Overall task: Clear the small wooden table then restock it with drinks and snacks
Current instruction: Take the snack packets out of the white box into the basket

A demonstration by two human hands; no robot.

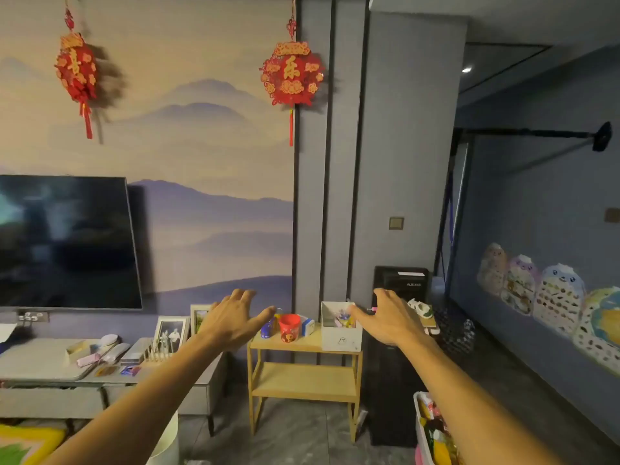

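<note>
Clearing step, nothing lifted yet. Left hand and right hand both outstretched, fingers spread, empty, well short of the small wooden table. Its top carries a red cup, blue can and white box. Next: step closer, grab one item.

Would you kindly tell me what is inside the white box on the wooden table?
The white box is open-topped and shows small colourful items; its front wall hides whatever lies lower.
</note>
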